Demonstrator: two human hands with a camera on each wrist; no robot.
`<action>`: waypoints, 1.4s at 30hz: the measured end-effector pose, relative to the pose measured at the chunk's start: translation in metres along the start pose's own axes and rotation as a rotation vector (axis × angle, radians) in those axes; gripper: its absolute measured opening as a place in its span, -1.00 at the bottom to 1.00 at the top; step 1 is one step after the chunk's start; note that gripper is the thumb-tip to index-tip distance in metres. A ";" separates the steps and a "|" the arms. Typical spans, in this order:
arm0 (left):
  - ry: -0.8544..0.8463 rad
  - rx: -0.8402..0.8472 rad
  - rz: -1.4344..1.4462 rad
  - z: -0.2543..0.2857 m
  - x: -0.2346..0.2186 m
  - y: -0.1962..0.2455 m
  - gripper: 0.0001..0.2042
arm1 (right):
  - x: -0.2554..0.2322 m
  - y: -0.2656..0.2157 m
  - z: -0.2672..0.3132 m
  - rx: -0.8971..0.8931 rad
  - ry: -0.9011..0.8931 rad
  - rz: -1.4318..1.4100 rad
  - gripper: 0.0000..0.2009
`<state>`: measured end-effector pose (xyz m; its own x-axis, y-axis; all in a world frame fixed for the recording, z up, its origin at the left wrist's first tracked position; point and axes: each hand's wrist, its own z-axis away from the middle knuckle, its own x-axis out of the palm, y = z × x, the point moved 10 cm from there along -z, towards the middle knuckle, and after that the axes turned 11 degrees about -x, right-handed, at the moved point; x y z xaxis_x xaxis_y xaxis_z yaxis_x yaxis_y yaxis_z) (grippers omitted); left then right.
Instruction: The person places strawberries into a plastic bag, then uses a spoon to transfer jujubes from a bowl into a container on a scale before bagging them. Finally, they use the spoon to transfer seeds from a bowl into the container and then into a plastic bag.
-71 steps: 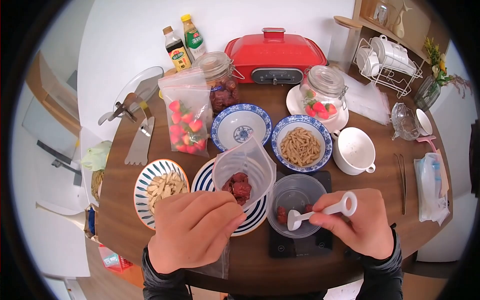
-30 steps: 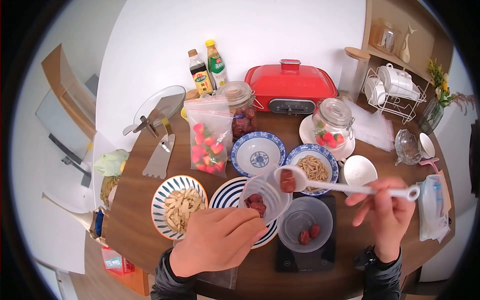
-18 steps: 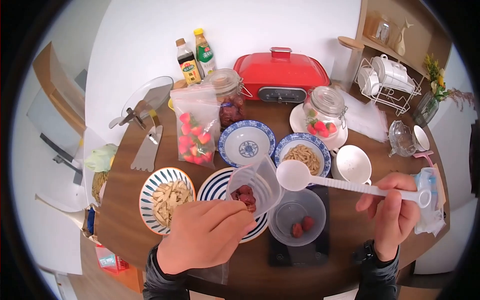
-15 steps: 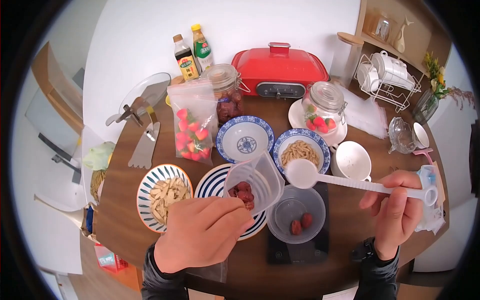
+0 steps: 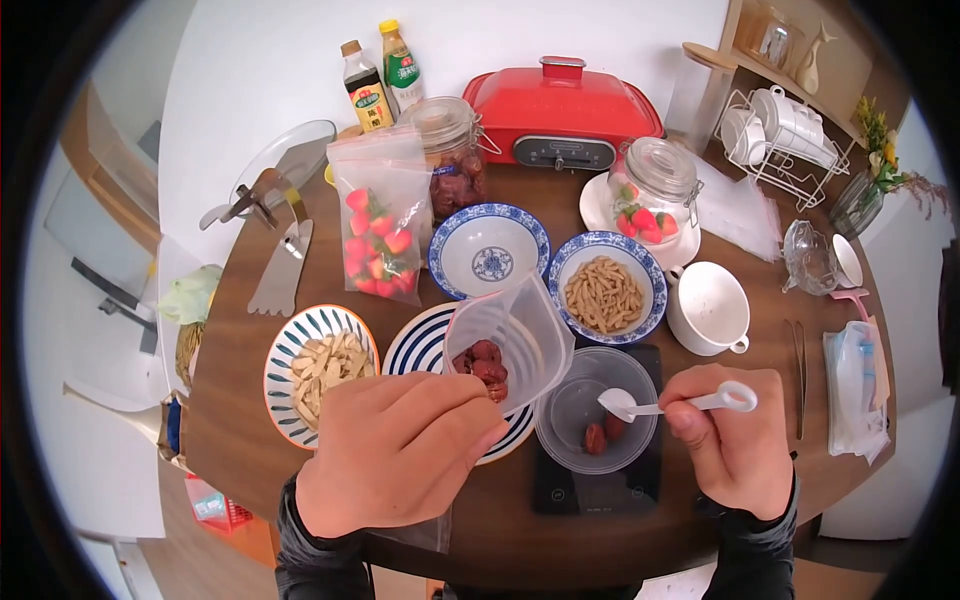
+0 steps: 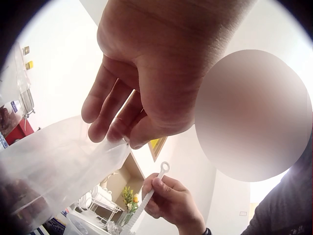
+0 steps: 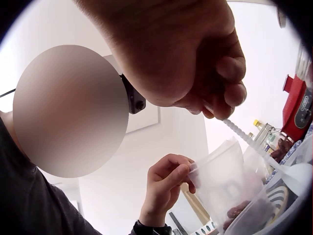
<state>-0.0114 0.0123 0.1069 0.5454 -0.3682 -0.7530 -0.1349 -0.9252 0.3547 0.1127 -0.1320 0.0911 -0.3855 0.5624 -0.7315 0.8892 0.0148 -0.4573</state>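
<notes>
The left hand (image 5: 395,455) pinches a bag (image 5: 525,350) above the brown desk (image 5: 230,380); the right hand (image 5: 735,440) pinches a spoon (image 5: 617,404). Red cooker (image 5: 560,105): far edge, by white wall (image 5: 600,28).

We saw a glossy red metal-looking cooker (image 5: 562,110), a smooth dark wood-look table (image 5: 480,535), and clear plastic bags (image 5: 508,345).

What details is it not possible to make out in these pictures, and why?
Number of red fruits in the plastic bag: head view, left hand covers its lower part.
Black scale's reading: head view, too small and dark.
Inside of the red cooker: head view, lid hides it.
</notes>
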 end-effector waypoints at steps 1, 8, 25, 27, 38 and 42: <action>0.000 0.002 0.004 0.000 0.000 0.000 -0.80 | 0.005 0.005 0.002 0.033 -0.004 -0.080 -0.95; 0.001 -0.001 -0.004 0.000 -0.001 0.001 -0.80 | -0.003 -0.001 0.000 0.050 0.026 -0.090 -0.92; -0.006 -0.007 -0.004 -0.001 -0.001 -0.001 -0.82 | 0.054 0.089 0.016 0.530 -0.072 -0.746 -0.80; -0.010 -0.010 -0.014 0.000 0.000 -0.002 -0.83 | 0.060 0.104 0.020 0.586 -0.045 -0.839 -0.78; -0.020 0.008 -0.011 0.000 0.001 0.002 -0.82 | -0.011 0.117 0.028 0.428 0.579 -0.896 -0.76; -0.016 0.009 -0.012 0.002 0.002 0.003 -0.82 | -0.036 0.099 0.032 0.367 0.773 -0.778 -0.71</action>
<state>-0.0119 0.0087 0.1053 0.5335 -0.3584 -0.7661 -0.1362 -0.9304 0.3404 0.2064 -0.1775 0.0558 -0.4309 0.8645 0.2589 0.3036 0.4091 -0.8605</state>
